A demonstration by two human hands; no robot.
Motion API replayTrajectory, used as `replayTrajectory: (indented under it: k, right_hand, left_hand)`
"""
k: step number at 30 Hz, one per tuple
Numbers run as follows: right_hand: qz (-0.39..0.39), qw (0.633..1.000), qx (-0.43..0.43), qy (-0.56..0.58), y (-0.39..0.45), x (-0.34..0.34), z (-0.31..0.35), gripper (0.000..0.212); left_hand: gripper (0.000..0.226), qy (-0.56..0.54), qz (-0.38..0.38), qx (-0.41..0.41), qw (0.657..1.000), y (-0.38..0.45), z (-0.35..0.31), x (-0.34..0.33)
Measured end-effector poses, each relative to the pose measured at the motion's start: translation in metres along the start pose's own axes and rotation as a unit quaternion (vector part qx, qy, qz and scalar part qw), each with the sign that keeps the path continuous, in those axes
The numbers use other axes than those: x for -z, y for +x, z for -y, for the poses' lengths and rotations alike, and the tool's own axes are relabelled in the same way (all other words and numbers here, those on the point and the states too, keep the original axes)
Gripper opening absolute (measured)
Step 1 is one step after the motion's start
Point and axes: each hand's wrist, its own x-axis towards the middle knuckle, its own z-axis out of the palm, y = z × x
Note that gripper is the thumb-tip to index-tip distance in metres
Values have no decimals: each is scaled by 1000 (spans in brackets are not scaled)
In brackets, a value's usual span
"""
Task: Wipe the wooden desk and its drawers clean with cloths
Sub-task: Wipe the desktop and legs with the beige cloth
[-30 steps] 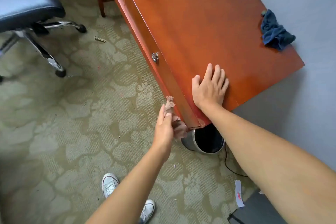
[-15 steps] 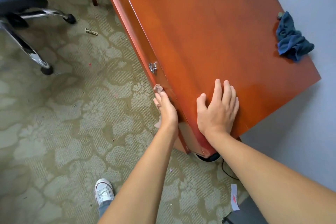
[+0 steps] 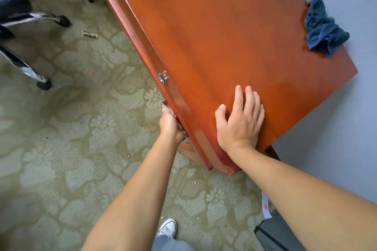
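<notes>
olive floral carpet [image 3: 61, 149], pale grey wall [image 3: 346, 128], black office chair [image 3: 12, 2] on chrome legs.

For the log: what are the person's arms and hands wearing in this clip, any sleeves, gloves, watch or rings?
Nothing visible. The left hand and right hand are bare, with no gloves; the right shows no rings. Both forearms are uncovered up to the frame edge, no sleeves, and neither wrist carries a watch or band.

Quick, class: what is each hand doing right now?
Left hand: presses a small cloth against the desk front; grip mostly hidden.
Right hand: open, flat on the desk top, holding nothing.
</notes>
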Motion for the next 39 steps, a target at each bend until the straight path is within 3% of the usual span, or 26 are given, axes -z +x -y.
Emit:
replayTrajectory:
  k: [3, 5, 10, 14, 18, 24, 26, 28, 30, 32, 35, 39]
  right_hand:
    - [-4, 1000, 1, 2, 2, -2, 0, 68]
    - [-1, 1000, 2, -3, 1, -1, 1, 68]
    - [-3, 1000, 8, -6, 1, -2, 0, 68]
    - [-8, 1000, 3, -8, 1, -3, 0, 68]
    - [-8, 1000, 6, -5, 0, -1, -1, 67]
    - [8, 1000, 8, -12, 1, 0, 1, 68]
    - [8, 1000, 9, -12, 1, 0, 1, 69]
    - [12, 1000, 12, -14, 1, 0, 1, 69]
    - [13, 1000, 12, -14, 1, 0, 1, 68]
    - [15, 1000, 14, -16, 1, 0, 1, 68]
    - [14, 1000, 11, -4, 1, 1, 0, 68]
    - [18, 1000, 8, 3, 1, 1, 0, 68]
  left_hand:
    - [50, -8, 2, -96, 995, 24, -42, -12]
    - [54, 22, -14, -134, 991, 26, -32, -11]
    - [77, 12, -19, 96, 995, -27, 102, 24]
    - [57, -68, -58, 135, 987, -32, 165, 25]
    - [61, -121, -18, 112, 986, -43, 105, 10]
    - [40, -32, 17, -141, 989, 33, -59, -28]
    - [51, -9, 13, -196, 980, 47, -69, -29]
    - [55, -15, 15, -198, 980, 42, -56, -22]
    - [44, -14, 21, -161, 987, 38, -23, -10]
    - [37, -7, 11, -59, 998, 24, 13, 3]
    - [60, -33, 50, 65, 996, 8, 26, 15]
    - [47, -72, 60, -6, 996, 42, -58, 6]
